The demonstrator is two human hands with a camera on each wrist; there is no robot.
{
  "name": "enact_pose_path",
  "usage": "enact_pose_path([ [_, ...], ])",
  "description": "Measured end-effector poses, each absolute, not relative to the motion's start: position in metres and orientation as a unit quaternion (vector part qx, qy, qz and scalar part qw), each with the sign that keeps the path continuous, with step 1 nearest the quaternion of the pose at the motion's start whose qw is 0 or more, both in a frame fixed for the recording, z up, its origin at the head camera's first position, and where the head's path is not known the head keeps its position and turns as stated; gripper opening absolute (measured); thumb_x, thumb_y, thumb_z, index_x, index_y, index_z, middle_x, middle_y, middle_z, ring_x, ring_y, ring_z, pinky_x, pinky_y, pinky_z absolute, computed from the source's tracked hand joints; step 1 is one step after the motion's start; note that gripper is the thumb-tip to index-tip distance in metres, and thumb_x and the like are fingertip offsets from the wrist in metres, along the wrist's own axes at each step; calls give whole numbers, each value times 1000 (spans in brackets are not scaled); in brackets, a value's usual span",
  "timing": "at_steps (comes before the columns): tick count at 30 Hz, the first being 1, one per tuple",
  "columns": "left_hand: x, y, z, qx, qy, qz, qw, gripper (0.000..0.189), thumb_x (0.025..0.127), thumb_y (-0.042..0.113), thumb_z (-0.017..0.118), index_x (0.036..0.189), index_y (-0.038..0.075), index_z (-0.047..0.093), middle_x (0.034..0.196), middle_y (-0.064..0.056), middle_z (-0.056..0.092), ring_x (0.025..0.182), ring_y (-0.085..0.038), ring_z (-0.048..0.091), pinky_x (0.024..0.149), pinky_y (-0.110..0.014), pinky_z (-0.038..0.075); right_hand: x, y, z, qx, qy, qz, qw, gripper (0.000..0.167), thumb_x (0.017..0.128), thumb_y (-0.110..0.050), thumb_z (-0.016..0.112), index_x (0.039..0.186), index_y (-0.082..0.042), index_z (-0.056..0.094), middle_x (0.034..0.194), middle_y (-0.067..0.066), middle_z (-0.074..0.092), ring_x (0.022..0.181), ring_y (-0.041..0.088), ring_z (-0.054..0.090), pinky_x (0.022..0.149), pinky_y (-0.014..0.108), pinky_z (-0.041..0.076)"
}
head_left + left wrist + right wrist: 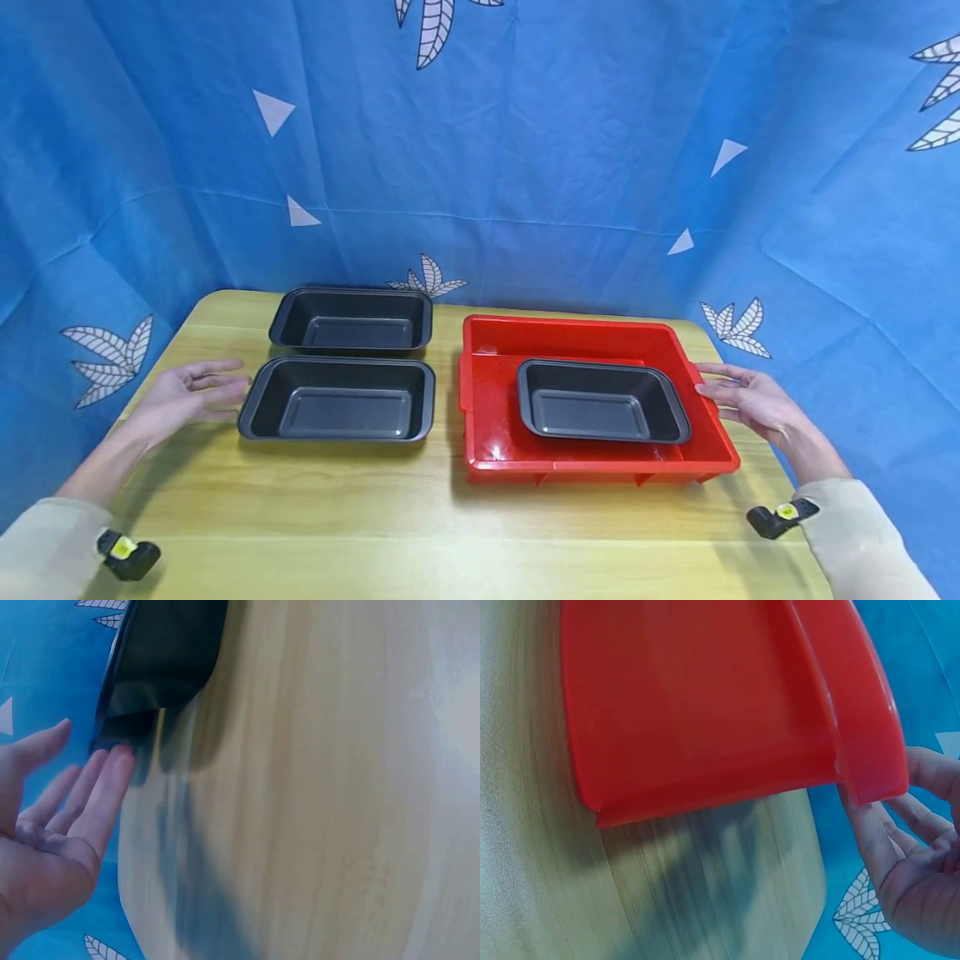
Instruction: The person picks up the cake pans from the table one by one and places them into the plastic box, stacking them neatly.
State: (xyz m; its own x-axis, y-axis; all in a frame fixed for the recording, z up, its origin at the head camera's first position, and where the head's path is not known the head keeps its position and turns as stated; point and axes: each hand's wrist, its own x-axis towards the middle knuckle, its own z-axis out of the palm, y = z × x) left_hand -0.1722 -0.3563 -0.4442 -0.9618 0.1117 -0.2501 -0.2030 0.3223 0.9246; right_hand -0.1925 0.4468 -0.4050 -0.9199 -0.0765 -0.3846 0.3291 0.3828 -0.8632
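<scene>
Three dark grey loaf pans are in the head view. The back pan (351, 320) and the front pan (337, 400) sit on the left of the table. A third pan (603, 402) lies inside a red plastic tray (585, 468) on the right. My left hand (183, 396) hovers beside the front pan's left end, fingers loosely extended and holding nothing. My right hand (757, 402) is at the tray's right side. In the right wrist view its fairly straight fingers (871, 834) reach beneath the tray's side lip, with the thumb beside that lip.
Light wooden table (330, 517) under everything, its rounded back corners against a blue cloth (480, 150) with leaf and triangle prints. The cloth also hangs along both sides. A narrow strip of table separates the left pans from the tray.
</scene>
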Motion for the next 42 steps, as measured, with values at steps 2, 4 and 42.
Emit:
enact_pose_path([
  [2, -172, -354, -446, -29, 802, 580, 138, 68, 104, 24, 69, 155, -7, 39, 103, 27, 71, 95, -1, 76, 85, -31, 67, -193, 447, -406, 77, 810, -552, 185, 74, 105, -22, 66, 163, 3, 27, 105, -22, 75, 96, 5, 76, 87, 27, 66],
  [4, -172, -352, -448, -31, 808, 572, 140, 71, 104, 25, 69, 157, -9, 36, 109, 20, 72, 95, 1, 75, 85, -30, 67, -193, 447, -407, 79, 809, -553, 185, 74, 106, -23, 65, 163, 3, 27, 105, -22, 76, 96, 5, 76, 87, 27, 66],
  [42, -176, -328, -451, -69, 822, 542, 161, 87, 98, 23, 77, 162, -6, 27, 156, -44, 41, 90, -9, 78, 78, -32, 67, -196, 450, -408, 74, 801, -563, 190, 55, 105, -21, 66, 154, -8, 45, 104, -20, 77, 95, 6, 77, 85, 28, 67],
])
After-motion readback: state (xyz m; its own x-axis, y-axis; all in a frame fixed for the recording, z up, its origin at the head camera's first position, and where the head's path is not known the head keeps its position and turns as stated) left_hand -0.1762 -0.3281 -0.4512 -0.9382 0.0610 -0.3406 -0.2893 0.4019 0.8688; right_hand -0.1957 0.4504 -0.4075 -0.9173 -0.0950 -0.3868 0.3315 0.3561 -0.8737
